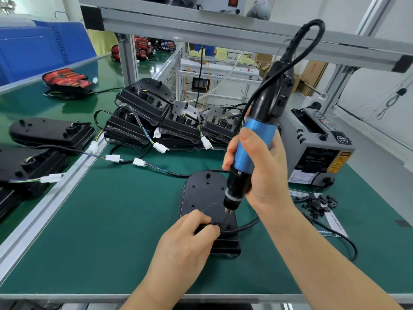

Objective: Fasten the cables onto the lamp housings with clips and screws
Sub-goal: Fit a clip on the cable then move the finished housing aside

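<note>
A black lamp housing [202, 193] lies back-up on the green mat in front of me. Its black cable [243, 227] leaves the near end to the right. My left hand [190, 240] pinches a small black clip against the housing where the cable comes out; the clip is mostly hidden by my fingers. My right hand [261, 173] grips a blue and black electric screwdriver [254, 139], held nearly upright. Its bit tip [224, 221] touches down right beside my left fingertips.
A pile of black housings [161, 117] with white connectors sits behind the work spot. More housings [51, 130] lie on the left belt. A grey tape dispenser [317, 146] stands at right, with loose black clips [317, 204] on paper before it. An aluminium frame beam [223, 30] crosses overhead.
</note>
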